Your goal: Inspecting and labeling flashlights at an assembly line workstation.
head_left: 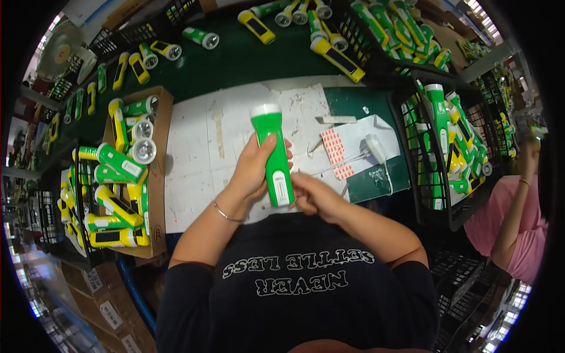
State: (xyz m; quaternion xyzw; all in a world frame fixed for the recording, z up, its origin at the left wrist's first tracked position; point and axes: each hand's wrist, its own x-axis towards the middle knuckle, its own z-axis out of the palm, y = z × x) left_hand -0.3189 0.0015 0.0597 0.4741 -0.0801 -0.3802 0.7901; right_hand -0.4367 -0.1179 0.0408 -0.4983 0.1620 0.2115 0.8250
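Note:
A green flashlight [272, 154] with a white head is held over the white work sheet, its head pointing away from me. My left hand [253, 167] is wrapped round its body, thumb lying on top below the head. At the flashlight's near end, my right hand [315, 195] is closed with curled fingers against its right side. Whatever those fingers may pinch is hidden. Thin pale cords run from a white plug-like adapter [374, 146] on the right toward my right hand. Beside the adapter lies a strip of red-and-white patterned card [335, 154].
On the left, a cardboard box [158, 194] holds green and yellow flashlights. A black crate [450, 212] of them stands at the right. More flashlights lie along the green table [229, 65] behind. A person in pink [509, 226] is at the far right.

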